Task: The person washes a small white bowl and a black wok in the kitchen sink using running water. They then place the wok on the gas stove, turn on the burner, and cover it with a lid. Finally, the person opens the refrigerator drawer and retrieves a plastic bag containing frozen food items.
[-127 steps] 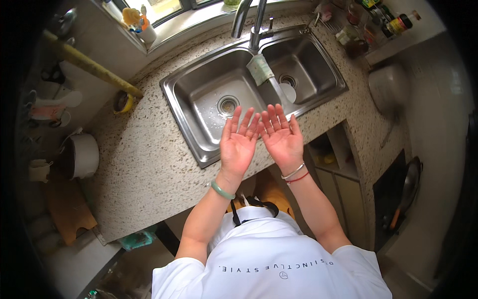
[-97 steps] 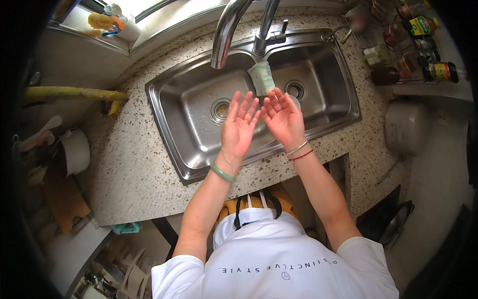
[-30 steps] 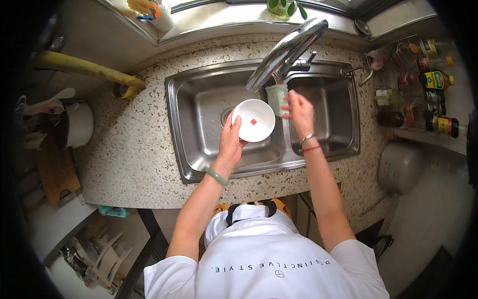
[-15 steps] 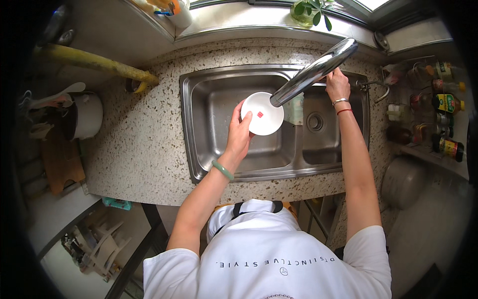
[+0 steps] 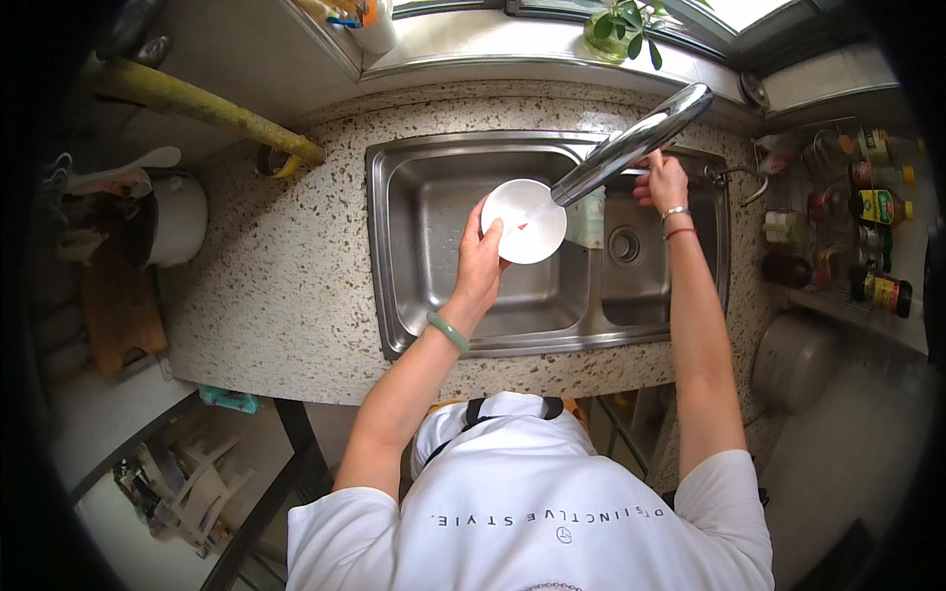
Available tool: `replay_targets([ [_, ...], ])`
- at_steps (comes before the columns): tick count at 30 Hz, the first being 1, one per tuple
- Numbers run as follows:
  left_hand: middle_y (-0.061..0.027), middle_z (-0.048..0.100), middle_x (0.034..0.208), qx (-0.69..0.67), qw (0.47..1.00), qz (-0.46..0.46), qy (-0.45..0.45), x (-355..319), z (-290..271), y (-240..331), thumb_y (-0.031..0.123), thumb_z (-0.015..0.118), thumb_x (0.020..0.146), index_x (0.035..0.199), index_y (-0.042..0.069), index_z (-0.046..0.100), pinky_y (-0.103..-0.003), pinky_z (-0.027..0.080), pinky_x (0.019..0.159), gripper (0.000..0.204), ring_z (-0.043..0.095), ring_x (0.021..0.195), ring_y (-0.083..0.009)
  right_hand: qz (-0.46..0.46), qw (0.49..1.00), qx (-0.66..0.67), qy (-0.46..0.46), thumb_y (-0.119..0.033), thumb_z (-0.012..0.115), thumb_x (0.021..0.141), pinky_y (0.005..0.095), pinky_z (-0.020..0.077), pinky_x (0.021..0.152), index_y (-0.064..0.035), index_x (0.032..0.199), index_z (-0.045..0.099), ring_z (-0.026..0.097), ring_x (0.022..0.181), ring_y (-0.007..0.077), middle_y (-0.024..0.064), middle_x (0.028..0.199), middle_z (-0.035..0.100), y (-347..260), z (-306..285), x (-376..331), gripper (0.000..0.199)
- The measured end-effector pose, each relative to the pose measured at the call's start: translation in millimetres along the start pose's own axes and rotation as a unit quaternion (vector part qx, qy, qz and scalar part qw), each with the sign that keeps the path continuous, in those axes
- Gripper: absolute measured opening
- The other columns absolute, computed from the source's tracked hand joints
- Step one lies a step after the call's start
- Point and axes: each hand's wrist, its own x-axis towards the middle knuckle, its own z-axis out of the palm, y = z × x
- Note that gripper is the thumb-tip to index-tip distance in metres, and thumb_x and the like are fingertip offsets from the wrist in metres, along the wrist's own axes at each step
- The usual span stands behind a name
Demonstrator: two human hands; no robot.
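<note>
A small white bowl [image 5: 537, 241] with a red mark inside is tilted over the large left basin of the steel sink [image 5: 424, 256]. My left hand [image 5: 480, 256] grips its left rim, thumb on the inside and fingers beneath. Right above the bowl ends the spout of a chrome faucet [image 5: 631, 143], and a thin stream of water runs from it into the bowl, partly covering the red mark. Over the small right basin, my right hand [image 5: 667, 184] has its fingers around the end of the faucet handle [image 5: 636, 171].
A pale green cloth [image 5: 589, 219] hangs over the sink divider. Bottles and jars [image 5: 877, 207] fill a rack on the right. At the left stand a white pot [image 5: 182, 217] and a wooden board [image 5: 118, 305]. A potted plant [image 5: 611, 39] sits on the windowsill.
Water now streams from the spout into the bowl, where none showed before. My right hand has shifted slightly down, with the handle showing beside its fingers. My left hand still holds the bowl.
</note>
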Motion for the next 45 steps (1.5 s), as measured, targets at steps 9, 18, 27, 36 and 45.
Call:
replay_targets([
  [9, -0.0133, 0.058, 0.114, 0.180, 0.970, 0.158, 0.037, 20.7, -20.1, -33.8, 0.010, 0.052, 0.089, 0.131, 0.010, 0.038, -0.038, 0.050, 0.078, 0.044, 0.058, 0.105, -0.0262, 0.044, 0.911, 0.315, -0.264, -0.001, 0.045, 0.083, 0.0268, 0.0516, 0.046, -0.0071, 0.131, 0.037, 0.064, 0.065, 0.0181, 0.0128, 0.100, 0.060, 11.1, 104.4, -158.7, 0.049],
  [18, -0.0251, 0.062, 0.091, 0.648, 0.759, 0.056, 0.020, 31.2, -32.6, 4.8, 0.019, 0.050, 0.090, 0.104, 0.003, 0.044, -0.047, 0.047, 0.070, 0.022, 0.061, 0.087, -0.0415, -0.029, 0.969, 0.203, -0.142, 0.004, 0.035, 0.078, 0.0339, 0.0549, 0.045, -0.0078, 0.130, 0.036, 0.064, 0.058, 0.0238, 0.0172, 0.092, 0.062, 17.3, 132.1, -183.3, 0.054],
  [27, -0.0260, 0.062, 0.089, 0.541, 0.827, 0.153, 0.034, 31.9, -65.5, -37.6, 0.019, 0.059, 0.083, 0.105, 0.003, 0.045, -0.050, 0.046, 0.071, 0.030, 0.059, 0.085, -0.0453, -0.035, 0.969, 0.197, -0.146, 0.003, 0.035, 0.078, 0.0335, 0.0526, 0.042, -0.0084, 0.130, 0.039, 0.062, 0.055, 0.0218, 0.0153, 0.085, 0.062, 22.8, 140.3, -182.5, 0.053],
  [36, -0.0236, 0.061, 0.074, 0.656, 0.739, 0.148, 0.042, 30.7, -66.3, -13.0, 0.036, 0.050, 0.091, 0.096, 0.002, 0.062, -0.045, 0.047, 0.060, 0.036, 0.059, 0.068, -0.0415, 0.040, 0.949, 0.221, -0.220, 0.003, 0.038, 0.077, 0.0298, 0.0470, 0.036, -0.0050, 0.126, 0.043, 0.058, 0.049, 0.0175, 0.0126, 0.085, 0.062, 35.7, 140.4, -178.4, 0.050],
  [45, -0.0252, 0.063, 0.081, 0.640, 0.767, 0.030, 0.024, 9.2, -69.1, -1.5, 0.012, 0.047, 0.083, 0.103, 0.002, 0.056, -0.048, 0.049, 0.065, 0.023, 0.062, 0.070, -0.0403, 0.074, 0.955, 0.170, -0.233, -0.031, 0.065, 0.083, 0.0304, 0.0478, 0.033, 0.0025, 0.091, 0.065, 0.063, 0.052, 0.0177, 0.0099, 0.072, 0.064, 39.9, 166.6, -159.0, 0.034],
])
